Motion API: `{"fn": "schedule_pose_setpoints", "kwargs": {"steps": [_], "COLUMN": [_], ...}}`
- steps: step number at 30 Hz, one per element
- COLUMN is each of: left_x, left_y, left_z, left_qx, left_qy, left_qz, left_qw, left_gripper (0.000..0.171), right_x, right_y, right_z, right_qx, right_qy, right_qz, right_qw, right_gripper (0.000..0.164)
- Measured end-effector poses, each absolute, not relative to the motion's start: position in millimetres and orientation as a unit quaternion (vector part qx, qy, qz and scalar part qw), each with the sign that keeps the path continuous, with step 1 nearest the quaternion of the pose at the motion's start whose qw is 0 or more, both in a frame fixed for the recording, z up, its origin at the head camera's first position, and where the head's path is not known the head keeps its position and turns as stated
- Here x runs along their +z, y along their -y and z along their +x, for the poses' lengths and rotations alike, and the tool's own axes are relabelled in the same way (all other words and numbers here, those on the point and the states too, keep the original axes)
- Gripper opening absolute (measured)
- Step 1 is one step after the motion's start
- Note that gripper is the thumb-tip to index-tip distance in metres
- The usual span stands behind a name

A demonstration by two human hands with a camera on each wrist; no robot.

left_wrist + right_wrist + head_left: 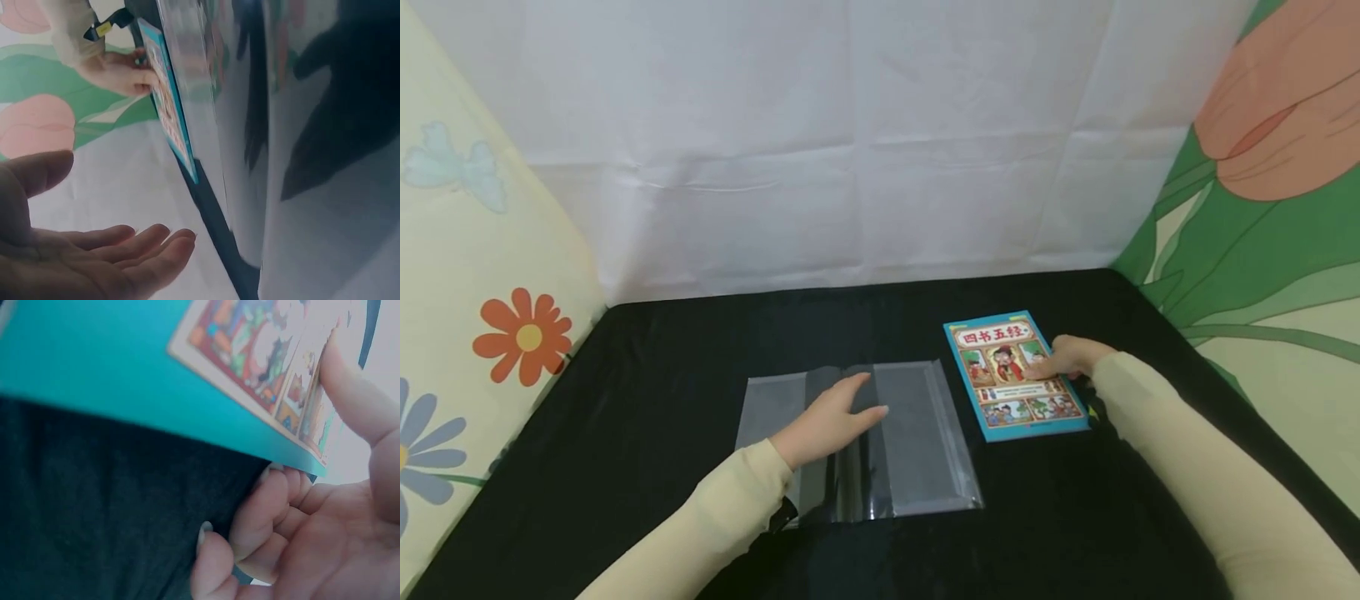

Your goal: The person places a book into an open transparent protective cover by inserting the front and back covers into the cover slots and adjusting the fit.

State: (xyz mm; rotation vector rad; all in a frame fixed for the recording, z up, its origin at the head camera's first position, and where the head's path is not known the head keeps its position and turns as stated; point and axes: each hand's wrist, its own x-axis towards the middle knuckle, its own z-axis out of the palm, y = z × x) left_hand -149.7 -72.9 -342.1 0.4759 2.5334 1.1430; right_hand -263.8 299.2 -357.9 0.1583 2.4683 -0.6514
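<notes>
My right hand [1063, 358] pinches book [992, 383] by right edge, thumb on top, toward far right corner of worktop [647, 417]. My left hand [831, 421], fingers loose, hovers over clear plastic cover [921, 446], mid-worktop. Best: light pinch, no creasing; cover flat.

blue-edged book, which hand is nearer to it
Right. The right hand pinches the book at its right edge; the left hand is apart from it, over the clear plastic cover.

black-covered table [647, 417] | white sheet [850, 208] behind | left wall [445, 275]: orange flower [527, 337], blue butterfly [458, 169] | right wall [1300, 396]: pink tulip [1292, 100]
</notes>
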Motion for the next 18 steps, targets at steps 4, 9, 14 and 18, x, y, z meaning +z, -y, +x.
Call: {"fn": "schedule_pose_setpoints", "kwargs": {"steps": [4, 9, 14, 18], "left_x": [-342.9, -343.8, -346.2, -350.9], "left_y": [61.9, 47.6, 33.9, 25.6], "left_z": [-153.8, -159.8, -167.2, -171.9], "left_qx": [0.416, 0.447, 0.469, 0.476], "left_qy": [-0.879, -0.860, -0.845, -0.840], "left_qz": [0.169, 0.174, 0.172, 0.167], "left_qw": [0.164, 0.175, 0.192, 0.198], "left_gripper": [0.061, 0.054, 0.051, 0.050], "right_x": [-358.4, -358.9, -359.9, -360.5], "right_y": [-299.6, -300.5, -301.2, -300.7], "right_z": [-264.1, -263.9, -263.9, -264.7], "right_qx": [-0.241, -0.244, -0.248, -0.247], "right_qy": [-0.925, -0.923, -0.922, -0.923], "right_qz": [0.056, 0.056, 0.058, 0.058], "right_qw": [0.289, 0.291, 0.290, 0.290], "right_gripper": [0.063, 0.063, 0.063, 0.063]}}
